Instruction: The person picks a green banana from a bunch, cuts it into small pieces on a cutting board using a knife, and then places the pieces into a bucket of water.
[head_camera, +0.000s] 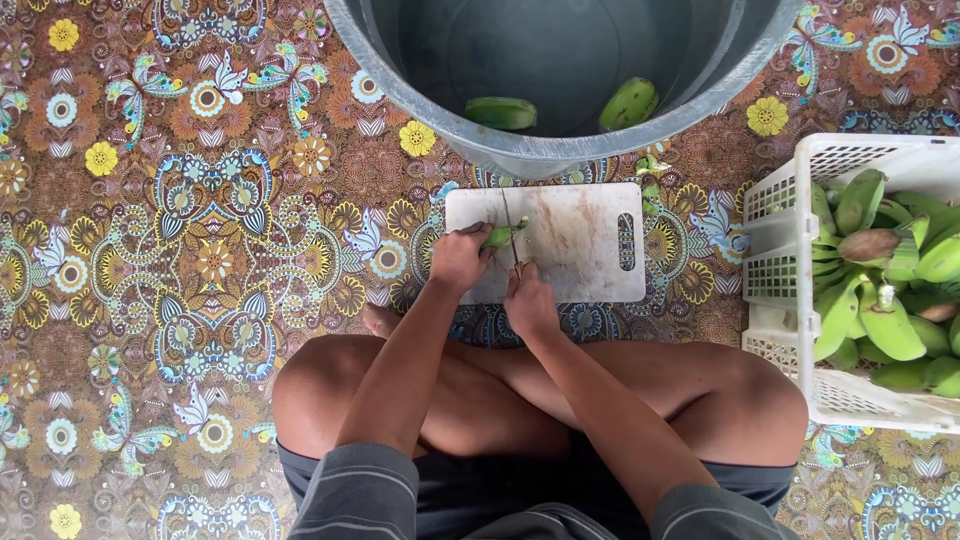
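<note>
A: In the head view, where do we see the green banana (497, 236) now?

B: It lies on the near-left part of the white cutting board (580, 240), which rests on the patterned floor mat (200, 260). Our left hand (458, 258) is closed around its left end and pins it down. Its long axis runs left to right, a little tilted toward the far side at the free tip.

A: And our right hand (528, 300)?

B: It is closed on the handle of the knife (510, 235). The blade points away from us and crosses the banana, so blade and fruit are almost at a right angle. The blade touches the banana just right of our left fingers.

A: Which hand is nearer to the fruit?

B: The left one, because it holds it. The right hand is just near of it, behind the blade.

A: What else is around?

B: A grey tub (560, 80) beyond the board with two green bananas inside, and a white basket (790, 270) of bananas at the right.
</note>
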